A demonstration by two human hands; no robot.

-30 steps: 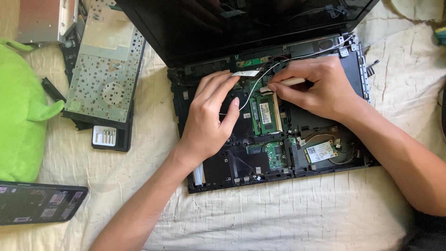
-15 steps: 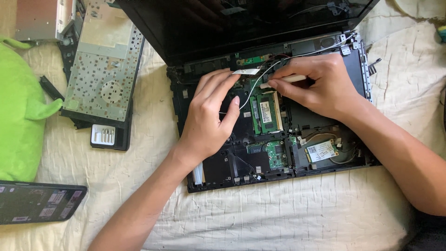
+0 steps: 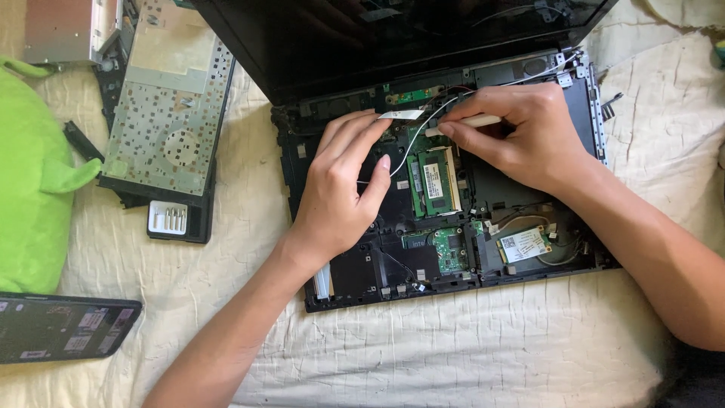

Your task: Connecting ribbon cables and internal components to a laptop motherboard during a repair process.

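A thin white stick (image 3: 472, 121) is being pinched by the right hand (image 3: 521, 132); the open laptop (image 3: 453, 227) is being pressed by the flat, empty left hand (image 3: 340, 189).

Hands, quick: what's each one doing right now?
Left hand: open, fingers resting inside the opened laptop.
Right hand: closed, pinching a thin pale tool.

A home bedroom: wrinkled cream bedsheet (image 3: 453, 347) and green plush toy (image 3: 30, 181).
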